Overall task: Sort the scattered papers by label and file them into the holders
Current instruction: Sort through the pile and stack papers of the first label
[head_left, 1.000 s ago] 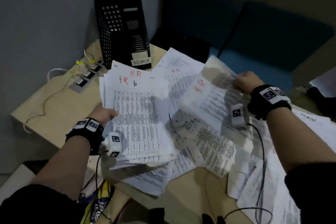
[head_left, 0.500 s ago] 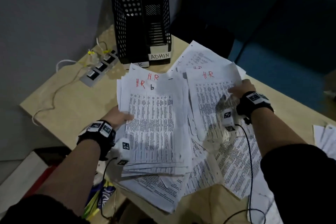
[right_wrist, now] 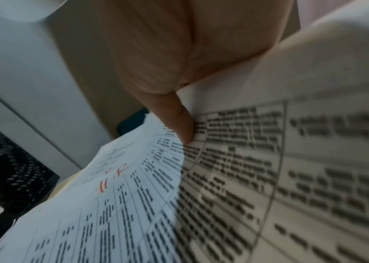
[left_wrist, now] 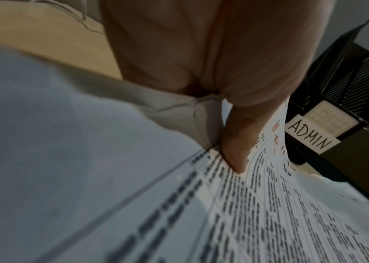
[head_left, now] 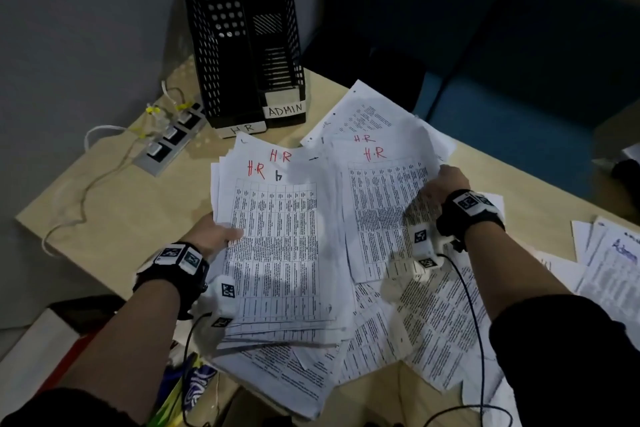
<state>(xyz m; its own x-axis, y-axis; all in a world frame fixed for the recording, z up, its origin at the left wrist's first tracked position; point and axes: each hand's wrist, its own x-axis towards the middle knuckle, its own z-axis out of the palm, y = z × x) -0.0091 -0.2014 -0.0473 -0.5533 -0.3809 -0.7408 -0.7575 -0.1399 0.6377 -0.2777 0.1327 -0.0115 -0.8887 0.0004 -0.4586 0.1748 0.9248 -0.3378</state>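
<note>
My left hand (head_left: 216, 236) grips the left edge of a thick stack of HR papers (head_left: 277, 246), thumb (left_wrist: 235, 147) lying on the top sheet. My right hand (head_left: 441, 184) pinches the right edge of another sheet marked HR (head_left: 381, 208) in red, thumb (right_wrist: 179, 122) on its printed table. That sheet hangs just right of the stack. Two black holders stand at the back of the desk: the HR holder (head_left: 221, 55) on the left, the ADMIN holder (head_left: 277, 45) beside it. More printed papers (head_left: 433, 322) lie scattered under and right of my hands.
A power strip (head_left: 169, 139) with white cables lies left of the holders on the wooden desk (head_left: 121, 211). More papers (head_left: 613, 253) lie at the right edge. Blue seats (head_left: 502, 121) stand behind the desk. Colourful items (head_left: 187, 385) show below the near desk edge.
My right hand lifted an HR sheet from the scattered pile on the right and carried it left, next to the stack held in my left hand. The view came closer to the holders.
</note>
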